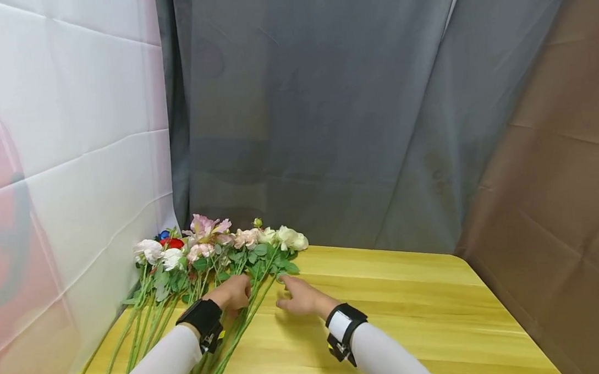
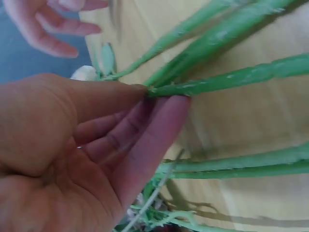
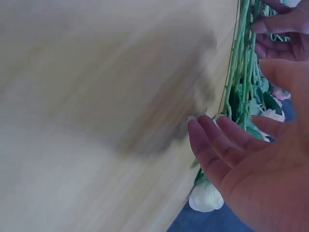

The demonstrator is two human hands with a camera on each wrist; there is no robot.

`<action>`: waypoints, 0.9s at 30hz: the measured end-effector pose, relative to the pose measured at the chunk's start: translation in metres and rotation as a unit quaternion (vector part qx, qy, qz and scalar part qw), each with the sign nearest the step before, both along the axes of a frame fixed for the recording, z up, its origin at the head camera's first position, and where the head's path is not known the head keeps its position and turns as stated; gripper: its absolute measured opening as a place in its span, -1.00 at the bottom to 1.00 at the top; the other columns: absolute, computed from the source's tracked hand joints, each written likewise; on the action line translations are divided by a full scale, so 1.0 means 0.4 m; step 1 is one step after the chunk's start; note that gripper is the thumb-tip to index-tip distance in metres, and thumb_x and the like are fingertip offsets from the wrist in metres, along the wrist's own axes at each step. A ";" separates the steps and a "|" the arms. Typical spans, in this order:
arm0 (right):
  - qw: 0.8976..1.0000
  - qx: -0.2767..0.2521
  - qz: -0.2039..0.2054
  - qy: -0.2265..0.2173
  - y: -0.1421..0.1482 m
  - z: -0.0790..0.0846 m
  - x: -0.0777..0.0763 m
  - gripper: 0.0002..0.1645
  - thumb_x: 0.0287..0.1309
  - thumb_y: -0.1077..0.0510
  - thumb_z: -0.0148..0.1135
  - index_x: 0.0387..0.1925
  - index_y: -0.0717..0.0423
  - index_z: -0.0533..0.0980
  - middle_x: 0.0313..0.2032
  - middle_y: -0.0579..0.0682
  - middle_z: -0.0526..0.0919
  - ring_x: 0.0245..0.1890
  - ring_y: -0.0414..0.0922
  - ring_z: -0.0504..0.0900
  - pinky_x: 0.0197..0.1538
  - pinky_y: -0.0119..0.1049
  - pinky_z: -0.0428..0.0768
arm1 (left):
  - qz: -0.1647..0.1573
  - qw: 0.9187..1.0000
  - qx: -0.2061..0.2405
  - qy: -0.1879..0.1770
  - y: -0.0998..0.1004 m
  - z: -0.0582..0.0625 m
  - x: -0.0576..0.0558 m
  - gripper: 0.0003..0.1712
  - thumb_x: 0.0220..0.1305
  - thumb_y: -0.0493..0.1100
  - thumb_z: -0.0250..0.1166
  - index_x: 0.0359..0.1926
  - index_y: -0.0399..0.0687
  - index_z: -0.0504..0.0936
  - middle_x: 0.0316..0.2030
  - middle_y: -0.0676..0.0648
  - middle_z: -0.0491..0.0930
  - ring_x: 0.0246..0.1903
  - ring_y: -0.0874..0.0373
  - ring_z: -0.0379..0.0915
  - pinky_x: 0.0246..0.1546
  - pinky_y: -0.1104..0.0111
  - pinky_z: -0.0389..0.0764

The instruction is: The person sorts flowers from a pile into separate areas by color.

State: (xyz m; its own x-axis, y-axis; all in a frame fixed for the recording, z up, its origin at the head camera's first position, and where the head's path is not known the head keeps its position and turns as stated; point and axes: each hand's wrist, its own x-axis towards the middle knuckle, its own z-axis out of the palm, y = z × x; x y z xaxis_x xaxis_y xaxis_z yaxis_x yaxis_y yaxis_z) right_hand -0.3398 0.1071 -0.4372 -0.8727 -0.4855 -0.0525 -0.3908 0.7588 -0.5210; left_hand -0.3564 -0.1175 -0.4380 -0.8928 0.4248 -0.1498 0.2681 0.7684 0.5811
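My left hand point(image 1: 233, 292) pinches a green flower stem point(image 2: 207, 87) between thumb and fingertips, as the left wrist view shows up close. More stems point(image 1: 240, 329) run beside it towards the table's front edge. My right hand point(image 1: 299, 297) is just right of these stems, fingers loosely spread, holding nothing. In the right wrist view its fingers point(image 3: 207, 140) point towards the stems without gripping one. Cream-white flowers point(image 1: 291, 238) lie beyond both hands at the right end of the row. Pale pink flowers point(image 1: 247, 238) lie to their left.
Further left lie white flowers point(image 1: 148, 250), a red flower point(image 1: 172, 243), a blue flower point(image 1: 163, 234) and a large pink-purple flower point(image 1: 204, 226). The wooden table point(image 1: 407, 299) extends to the right. A white curtain point(image 1: 95, 161), grey curtain point(image 1: 302, 126) and brown curtain point(image 1: 556, 172) surround it.
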 end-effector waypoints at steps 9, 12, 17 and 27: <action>0.999 -0.035 -0.020 0.000 0.026 -0.007 0.044 -0.15 0.35 0.03 0.29 0.50 0.24 0.17 0.25 0.33 0.50 0.19 0.20 0.57 0.22 0.09 0.56 | 0.003 0.993 0.104 -0.055 -0.024 0.096 0.012 -0.44 0.18 -0.61 0.11 -0.67 0.03 0.12 -0.71 0.08 0.02 -0.74 0.21 0.20 -0.61 0.26 0.66; 0.993 -0.098 -0.045 -0.055 0.027 0.004 0.057 -0.14 0.34 0.02 0.32 0.50 0.21 0.18 0.21 0.30 0.52 0.09 0.18 0.63 0.09 0.06 0.63 | -0.009 0.989 0.142 -0.045 -0.011 0.122 0.007 -0.56 0.16 -0.58 0.08 -0.66 -0.04 0.23 -0.70 0.05 0.14 -0.69 0.17 0.33 -0.49 0.12 0.75; 0.942 -0.266 -0.067 -0.192 0.003 0.015 0.088 -0.18 0.35 0.11 0.33 0.47 0.31 0.19 0.13 0.24 0.54 0.01 0.21 0.68 0.00 0.05 0.71 | 0.004 0.975 0.215 -0.053 0.024 0.124 0.017 -0.89 0.27 -0.54 0.10 -0.30 -0.34 0.49 -0.49 -0.14 0.46 -0.51 0.04 0.51 -0.40 0.09 0.77; 0.914 -0.349 -0.067 -0.195 -0.029 0.030 0.113 -0.60 0.30 0.37 0.23 0.13 0.48 0.45 -0.19 0.24 0.67 -0.28 0.23 0.76 -0.11 0.08 0.75 | 0.049 0.954 0.291 -0.044 0.098 0.114 0.014 -0.83 0.26 -0.58 0.11 -0.14 -0.42 0.45 -0.37 -0.21 0.49 -0.36 -0.09 0.58 -0.39 0.16 0.77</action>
